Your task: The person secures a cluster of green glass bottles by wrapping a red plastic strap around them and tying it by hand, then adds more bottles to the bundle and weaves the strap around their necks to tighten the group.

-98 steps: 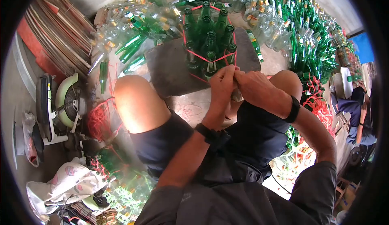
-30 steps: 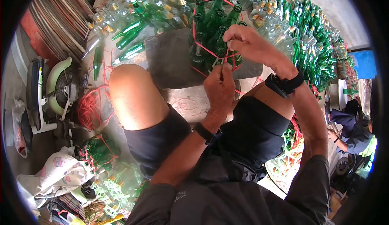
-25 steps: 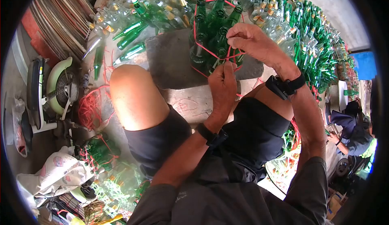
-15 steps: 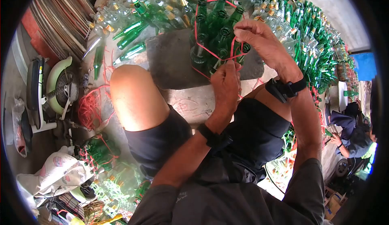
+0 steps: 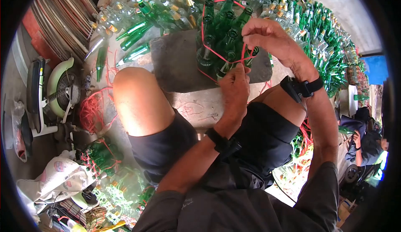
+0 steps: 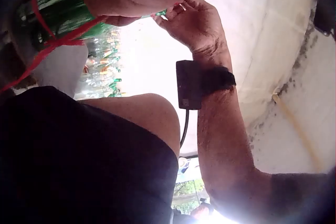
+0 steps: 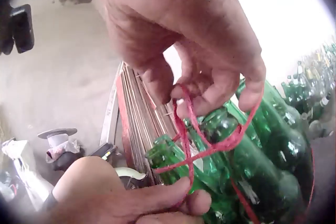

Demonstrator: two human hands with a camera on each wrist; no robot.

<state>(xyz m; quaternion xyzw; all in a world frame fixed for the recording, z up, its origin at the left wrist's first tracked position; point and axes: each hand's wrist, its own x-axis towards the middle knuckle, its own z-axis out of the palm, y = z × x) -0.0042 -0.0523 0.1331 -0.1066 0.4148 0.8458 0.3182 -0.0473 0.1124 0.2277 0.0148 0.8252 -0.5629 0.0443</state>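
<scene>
Green glass bottles (image 5: 206, 55) stand upright in a tight cluster on a dark slab (image 5: 175, 65), ringed by red plastic string (image 5: 215, 52). At the cluster's near side, my left hand (image 5: 234, 87) pinches the string between thumb and fingers, close to where strands cross. Higher and to the right, my right hand (image 5: 271, 39) pinches a raised length of the same string with thumb and forefinger. The right wrist view shows the string (image 7: 210, 151) looped and crossed between the right hand (image 7: 184, 19) above and the left hand (image 7: 142, 198) below.
Many loose green and clear bottles (image 5: 326, 56) are heaped behind and to the right. Tangled red string (image 5: 92, 110) lies left of my knee, near a wheeled frame (image 5: 58, 98). Stacked boards (image 5: 58, 19) lean at the left. Another person (image 5: 367, 144) is at far right.
Earlier, both hands were together at the cluster's near side. My right hand has since moved up and right, drawing out string; my left hand stays low, shifting slightly right.
</scene>
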